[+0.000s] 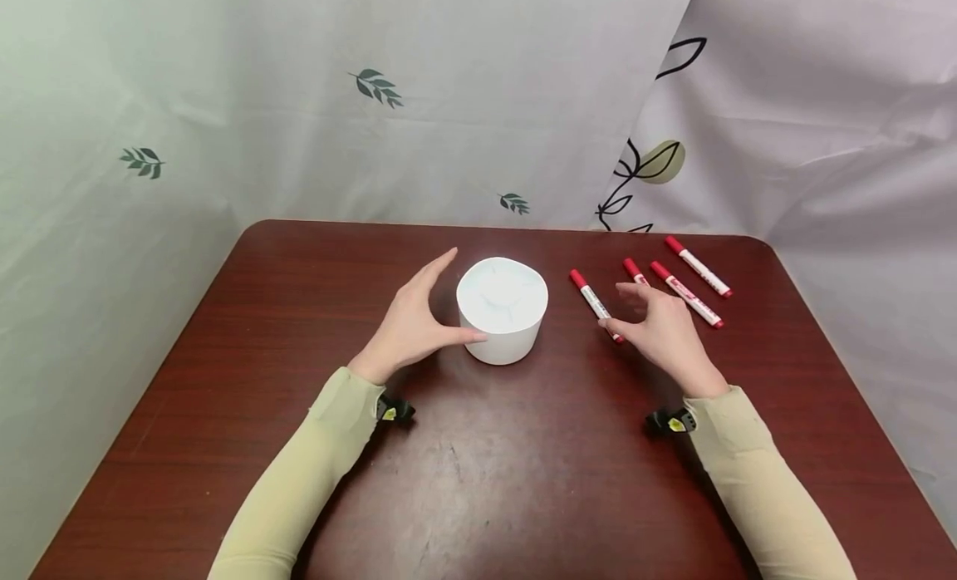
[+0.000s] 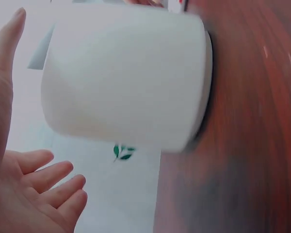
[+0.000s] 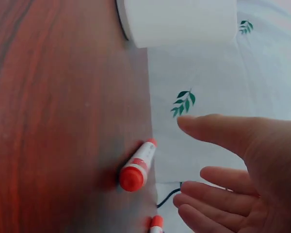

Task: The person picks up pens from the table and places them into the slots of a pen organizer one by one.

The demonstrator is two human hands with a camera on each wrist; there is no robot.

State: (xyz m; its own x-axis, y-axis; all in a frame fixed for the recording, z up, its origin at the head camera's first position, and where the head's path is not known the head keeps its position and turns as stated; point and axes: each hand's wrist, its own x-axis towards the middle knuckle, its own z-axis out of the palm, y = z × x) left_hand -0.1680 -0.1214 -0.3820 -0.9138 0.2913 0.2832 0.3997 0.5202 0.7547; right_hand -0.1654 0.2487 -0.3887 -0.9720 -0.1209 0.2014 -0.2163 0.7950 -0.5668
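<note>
While pale cloth printed with leaves (image 1: 478, 56) fills the top of the head view, a glossy dark red-brown wood-grain table (image 1: 516, 464) spreads across the middle and bottom. 2 pale yellow-green sleeves (image 1: 299, 472) enter from the lower left and lower right. Left of centre, the left hand (image 1: 414, 321) has its fingers extended and its thumb wide of them, beside a round white smooth-walled container (image 1: 504, 349) at the centre; whether the thumb touches it, I cannot tell. Right of centre, the right hand (image 1: 664, 326) holds nothing, thumb and fingers apart, near 4 slim red-capped white markers (image 1: 686, 294). These lie on the table at centre right and upper right, 1 of them partly hidden by the right hand. A small black wrist device (image 1: 395, 409) sits at the left cuff.
</note>
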